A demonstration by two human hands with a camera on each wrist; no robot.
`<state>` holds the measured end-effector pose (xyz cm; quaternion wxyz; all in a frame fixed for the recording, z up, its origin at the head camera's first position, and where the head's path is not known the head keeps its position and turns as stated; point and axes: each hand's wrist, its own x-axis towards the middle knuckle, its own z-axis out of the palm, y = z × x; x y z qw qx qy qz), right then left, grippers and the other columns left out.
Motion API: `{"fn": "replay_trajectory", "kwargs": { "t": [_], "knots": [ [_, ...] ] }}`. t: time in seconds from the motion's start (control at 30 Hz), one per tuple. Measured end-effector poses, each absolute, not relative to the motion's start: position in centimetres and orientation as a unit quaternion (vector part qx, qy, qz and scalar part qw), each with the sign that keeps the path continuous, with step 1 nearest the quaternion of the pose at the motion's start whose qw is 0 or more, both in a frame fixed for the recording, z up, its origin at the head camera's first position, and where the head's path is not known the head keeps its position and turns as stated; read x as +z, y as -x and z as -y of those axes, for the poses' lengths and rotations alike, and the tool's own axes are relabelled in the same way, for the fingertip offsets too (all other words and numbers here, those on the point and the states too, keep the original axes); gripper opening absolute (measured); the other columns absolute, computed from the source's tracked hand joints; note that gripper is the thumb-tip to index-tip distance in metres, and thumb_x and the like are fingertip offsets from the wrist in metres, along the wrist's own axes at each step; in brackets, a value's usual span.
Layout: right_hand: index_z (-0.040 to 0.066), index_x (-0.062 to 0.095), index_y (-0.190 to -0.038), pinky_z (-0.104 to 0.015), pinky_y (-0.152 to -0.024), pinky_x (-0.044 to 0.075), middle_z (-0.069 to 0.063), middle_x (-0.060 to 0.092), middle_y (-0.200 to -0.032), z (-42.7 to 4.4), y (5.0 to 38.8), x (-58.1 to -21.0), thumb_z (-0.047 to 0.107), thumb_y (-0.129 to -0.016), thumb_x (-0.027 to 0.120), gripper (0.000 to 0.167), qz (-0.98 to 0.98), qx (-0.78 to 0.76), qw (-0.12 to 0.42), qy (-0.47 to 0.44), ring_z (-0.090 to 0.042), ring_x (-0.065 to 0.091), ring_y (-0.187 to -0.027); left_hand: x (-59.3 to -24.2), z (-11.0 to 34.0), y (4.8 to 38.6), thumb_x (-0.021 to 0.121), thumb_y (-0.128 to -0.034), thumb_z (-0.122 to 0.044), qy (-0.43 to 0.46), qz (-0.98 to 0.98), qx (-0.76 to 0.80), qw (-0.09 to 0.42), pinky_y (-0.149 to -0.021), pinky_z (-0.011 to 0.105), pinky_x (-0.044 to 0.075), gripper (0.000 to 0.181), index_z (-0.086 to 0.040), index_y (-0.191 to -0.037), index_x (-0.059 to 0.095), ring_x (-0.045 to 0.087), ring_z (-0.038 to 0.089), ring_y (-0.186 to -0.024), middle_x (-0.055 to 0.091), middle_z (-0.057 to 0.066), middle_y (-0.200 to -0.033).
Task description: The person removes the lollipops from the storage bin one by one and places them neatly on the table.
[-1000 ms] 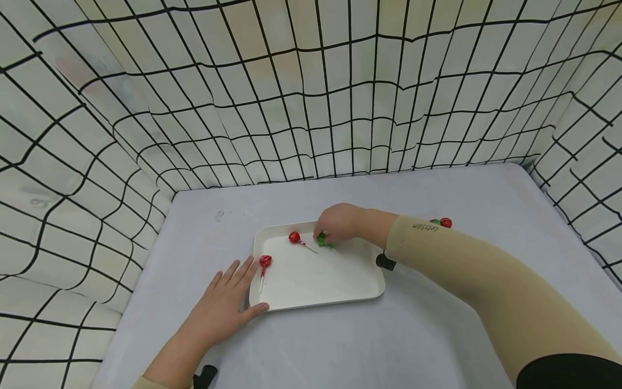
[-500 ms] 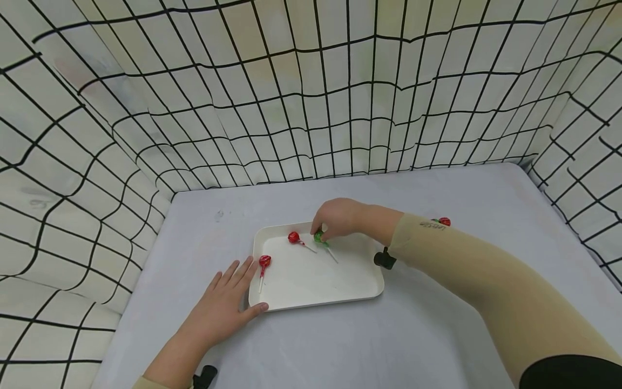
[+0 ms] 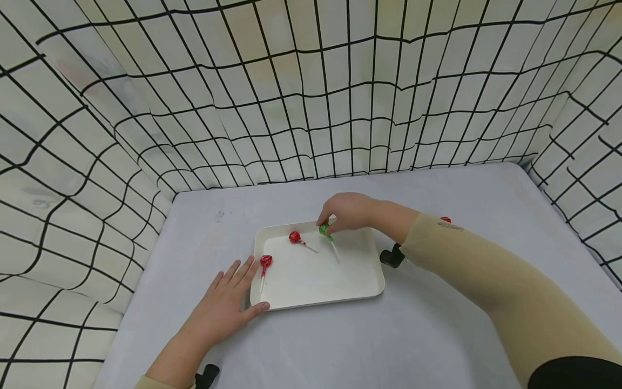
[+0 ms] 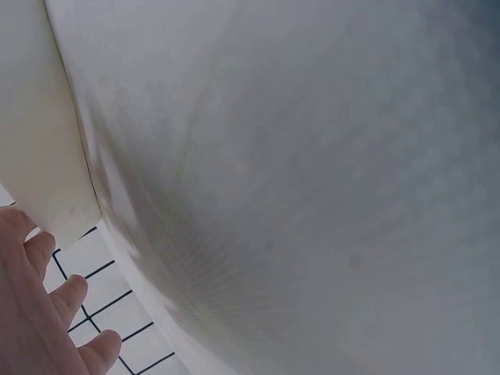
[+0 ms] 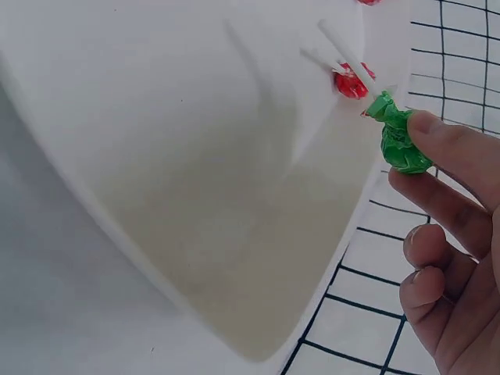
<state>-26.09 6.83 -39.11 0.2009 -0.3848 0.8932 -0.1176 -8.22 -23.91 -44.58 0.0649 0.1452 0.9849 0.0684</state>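
Note:
A green-wrapped lollipop (image 5: 402, 144) is pinched by its candy head between the thumb and index finger of my right hand (image 3: 351, 210), over the back part of a white tray (image 3: 320, 281). Its white stick points down toward the tray's middle in the head view. Two red lollipops lie in the tray: one red lollipop (image 3: 295, 237) near the back edge, another red lollipop (image 3: 265, 261) by the left side. My left hand (image 3: 221, 302) has its fingers spread and touches the tray's left edge. In the left wrist view that hand (image 4: 39, 312) shows only in part.
Beyond the right forearm a bit of red candy (image 3: 445, 219) shows, mostly hidden by the sleeve. A white tablecloth (image 3: 311, 346) covers the table. White walls with a black grid (image 3: 340, 108) stand around its back and sides.
My right hand has moved slightly back and to the right, lifting the green lollipop, whose stick now shows more fully. The left hand and both red lollipops in the tray have stayed put.

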Motion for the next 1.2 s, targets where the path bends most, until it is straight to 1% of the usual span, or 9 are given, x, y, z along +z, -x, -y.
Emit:
{"fn": "replay_trajectory", "kwargs": {
  "t": [0.17, 0.27, 0.4, 0.5, 0.6, 0.77, 0.93, 1.07, 1.2],
  "knots": [
    [0.024, 0.073, -0.122, -0.035, -0.099, 0.048, 0.012, 0.069, -0.115, -8.6, 26.3, -39.2, 0.032, -0.09, 0.075, 0.033, -0.901, -0.132, 0.188, 0.368, -0.014, 0.061, -0.114, -44.7, 23.8, 8.3, 0.064, -0.0849, -0.066, -0.147, -0.985, 0.068, 0.065, -0.117, 0.062, 0.018, 0.097, -0.017, -0.159, 0.024, 0.019, 0.036, -0.149, 0.021, 0.005, -0.164],
    [0.026, 0.073, -0.122, -0.034, -0.092, 0.051, 0.013, 0.069, -0.112, -9.9, 26.4, -39.2, 0.033, -0.089, 0.075, 0.033, -0.907, -0.137, 0.176, 0.359, -0.013, 0.062, -0.105, -44.7, 23.7, 8.4, 0.064, -0.0847, -0.066, -0.148, -0.984, 0.069, 0.066, -0.117, 0.061, 0.018, 0.097, -0.017, -0.159, 0.025, 0.019, 0.036, -0.149, 0.021, 0.005, -0.164],
    [0.026, 0.074, -0.121, -0.031, -0.077, 0.052, 0.014, 0.069, -0.109, -11.9, 26.5, -38.9, 0.034, -0.089, 0.075, 0.033, -0.913, -0.152, 0.164, 0.34, -0.013, 0.059, -0.09, -44.8, 23.7, 8.4, 0.063, -0.0847, -0.067, -0.146, -0.985, 0.064, 0.068, -0.117, 0.061, 0.018, 0.097, -0.016, -0.159, 0.024, 0.019, 0.035, -0.149, 0.021, 0.005, -0.164],
    [0.024, 0.074, -0.121, -0.03, -0.07, 0.051, 0.012, 0.069, -0.109, -13.8, 26.3, -38.6, 0.033, -0.09, 0.075, 0.032, -0.916, -0.17, 0.159, 0.327, -0.015, 0.058, -0.084, -44.8, 23.7, 8.4, 0.063, -0.0847, -0.067, -0.146, -0.985, 0.062, 0.066, -0.117, 0.061, 0.018, 0.098, -0.016, -0.159, 0.025, 0.019, 0.035, -0.149, 0.021, 0.005, -0.164],
    [0.022, 0.074, -0.12, -0.03, -0.066, 0.051, 0.01, 0.07, -0.109, -15.8, 26.0, -38.4, 0.032, -0.09, 0.075, 0.032, -0.918, -0.185, 0.152, 0.317, -0.016, 0.057, -0.081, -44.9, 23.7, 8.4, 0.063, -0.0847, -0.066, -0.146, -0.985, 0.062, 0.064, -0.117, 0.061, 0.018, 0.098, -0.015, -0.159, 0.025, 0.019, 0.035, -0.149, 0.021, 0.005, -0.164],
    [0.022, 0.074, -0.12, -0.03, -0.066, 0.051, 0.007, 0.069, -0.111, -19.3, 25.5, -38.5, 0.032, -0.09, 0.074, 0.032, -0.927, -0.189, 0.146, 0.288, -0.016, 0.056, -0.081, -44.8, 23.7, 8.4, 0.064, -0.0842, -0.066, -0.143, -0.986, 0.061, 0.066, -0.117, 0.061, 0.018, 0.098, -0.015, -0.159, 0.025, 0.019, 0.036, -0.149, 0.021, 0.005, -0.164],
    [0.024, 0.074, -0.12, -0.031, -0.067, 0.051, 0.004, 0.068, -0.117, -23.0, 24.9, -38.8, 0.034, -0.09, 0.073, 0.031, -0.941, -0.183, 0.156, 0.236, -0.017, 0.058, -0.085, -44.7, 23.8, 8.3, 0.064, -0.0844, -0.065, -0.141, -0.986, 0.062, 0.067, -0.117, 0.062, 0.018, 0.098, -0.015, -0.159, 0.025, 0.02, 0.036, -0.149, 0.021, 0.005, -0.164],
    [0.023, 0.074, -0.12, -0.032, -0.068, 0.051, -0.002, 0.067, -0.12, -26.2, 24.2, -39.0, 0.033, -0.091, 0.072, 0.031, -0.95, -0.177, 0.165, 0.197, -0.02, 0.057, -0.088, -44.5, 23.9, 8.2, 0.064, -0.0846, -0.065, -0.141, -0.986, 0.064, 0.064, -0.117, 0.062, 0.019, 0.097, -0.015, -0.158, 0.025, 0.02, 0.036, -0.149, 0.022, 0.005, -0.164],
    [0.019, 0.073, -0.121, -0.033, -0.068, 0.051, -0.006, 0.067, -0.12, -29.3, 23.6, -39.2, 0.031, -0.091, 0.072, 0.032, -0.957, -0.164, 0.158, 0.18, -0.022, 0.056, -0.089, -44.4, 23.9, 8.2, 0.063, -0.0848, -0.066, -0.143, -0.986, 0.063, 0.065, -0.117, 0.062, 0.018, 0.097, -0.016, -0.159, 0.025, 0.02, 0.036, -0.149, 0.021, 0.005, -0.164]
  ]
}}
